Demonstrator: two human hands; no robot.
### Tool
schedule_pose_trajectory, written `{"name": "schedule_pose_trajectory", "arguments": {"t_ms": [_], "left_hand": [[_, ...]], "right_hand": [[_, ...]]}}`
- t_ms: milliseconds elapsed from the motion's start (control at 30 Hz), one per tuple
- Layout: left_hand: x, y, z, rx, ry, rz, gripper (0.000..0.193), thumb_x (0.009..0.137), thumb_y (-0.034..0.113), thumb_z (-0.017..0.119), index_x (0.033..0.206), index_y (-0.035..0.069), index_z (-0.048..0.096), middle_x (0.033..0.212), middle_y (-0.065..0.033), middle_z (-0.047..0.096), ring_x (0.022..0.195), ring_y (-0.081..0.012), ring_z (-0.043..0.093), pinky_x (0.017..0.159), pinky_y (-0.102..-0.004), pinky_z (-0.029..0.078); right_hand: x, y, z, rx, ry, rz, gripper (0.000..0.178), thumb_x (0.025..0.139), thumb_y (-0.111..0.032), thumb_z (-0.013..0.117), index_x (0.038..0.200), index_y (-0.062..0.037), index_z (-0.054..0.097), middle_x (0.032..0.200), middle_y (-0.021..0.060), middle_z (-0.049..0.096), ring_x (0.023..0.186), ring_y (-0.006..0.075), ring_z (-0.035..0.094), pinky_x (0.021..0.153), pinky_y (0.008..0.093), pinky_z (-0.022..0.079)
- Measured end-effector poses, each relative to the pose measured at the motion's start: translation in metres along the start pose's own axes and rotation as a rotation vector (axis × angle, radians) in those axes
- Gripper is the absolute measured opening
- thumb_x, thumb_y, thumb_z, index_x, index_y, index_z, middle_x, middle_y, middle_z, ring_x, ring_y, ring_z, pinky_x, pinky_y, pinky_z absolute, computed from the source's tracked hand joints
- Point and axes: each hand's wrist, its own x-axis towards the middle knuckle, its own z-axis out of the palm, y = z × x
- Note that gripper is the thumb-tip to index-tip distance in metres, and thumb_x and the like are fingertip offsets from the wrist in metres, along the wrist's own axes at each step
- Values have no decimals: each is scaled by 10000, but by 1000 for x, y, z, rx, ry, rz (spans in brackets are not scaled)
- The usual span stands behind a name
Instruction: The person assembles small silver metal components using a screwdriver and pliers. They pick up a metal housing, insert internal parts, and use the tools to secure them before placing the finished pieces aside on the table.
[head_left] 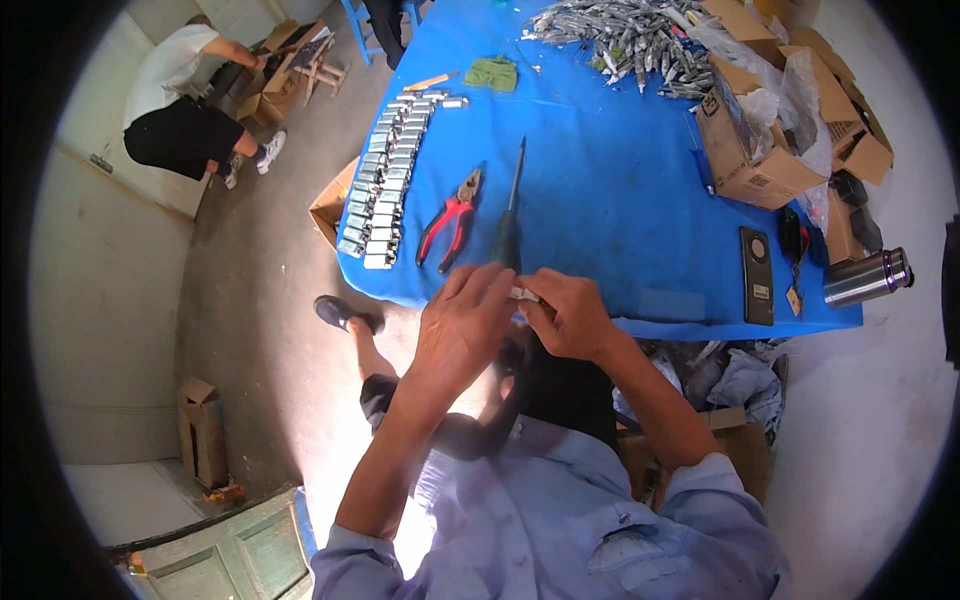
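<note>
My left hand [465, 325] and my right hand [568, 312] meet at the near edge of the blue table [610, 190]. Between the fingertips of both is a small white metal part [524, 294], mostly hidden by the fingers. Just beyond my hands lie a long screwdriver [512, 215] and red-handled pliers [450, 220]. Further left, two rows of several small silvery metal pieces [388, 180] run along the table's left edge.
A heap of silvery parts [630, 40] lies at the far end. Open cardboard boxes [760, 150] with plastic bags stand at right. A dark phone [757, 275], keys [793, 240] and a steel flask [868, 278] sit near the right corner. Another person [185, 100] crouches far left by boxes.
</note>
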Motion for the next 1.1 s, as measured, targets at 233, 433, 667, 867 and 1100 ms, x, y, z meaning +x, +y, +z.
{"name": "schedule_pose_trajectory", "arguments": {"t_ms": [233, 433, 667, 867, 1100], "left_hand": [[0, -8, -2, -6, -130, -36, 323, 847, 102, 803, 1148, 50, 697, 1126, -107, 689, 1038, -304, 673, 808, -414, 570], [-6, -14, 4, -43, 109, -138, 426, 861, 142, 823, 1247, 52, 669, 1164, -128, 699, 1014, -309, 692, 804, -404, 580], [0, -18, 28, -2, 116, -168, 660, 818, 284, 859, 1365, 38, 583, 1246, -184, 664, 1136, -372, 659, 874, -437, 582], [23, -21, 36, 88, 6, -281, 413, 867, 253, 749, 1183, 45, 582, 1046, -120, 662, 962, -311, 692, 725, -446, 579], [44, -56, 39, 217, 75, -223, 431, 810, 222, 787, 1172, 43, 636, 1033, -149, 705, 982, -320, 701, 804, -434, 581]], "right_hand": [[5, -1, 0, 18, 31, 20, 305, 827, -98, 709, 1125, -35, 691, 947, 156, 695, 811, 377, 685, 676, 440, 541], [3, 8, 3, 24, 79, -9, 266, 866, -72, 704, 1127, -22, 700, 886, 124, 683, 722, 277, 651, 638, 368, 510], [-5, 16, 7, 379, 259, 334, 218, 963, -79, 649, 1153, 21, 686, 813, 25, 632, 692, 103, 575, 623, 289, 480], [1, 8, 5, 521, 266, 379, 171, 983, -84, 644, 1115, 11, 695, 757, -35, 586, 646, 40, 520, 580, 234, 417], [-3, 20, 4, 518, 240, 378, 193, 980, -108, 667, 1136, -1, 703, 749, -32, 593, 644, 46, 526, 578, 232, 415]]}}
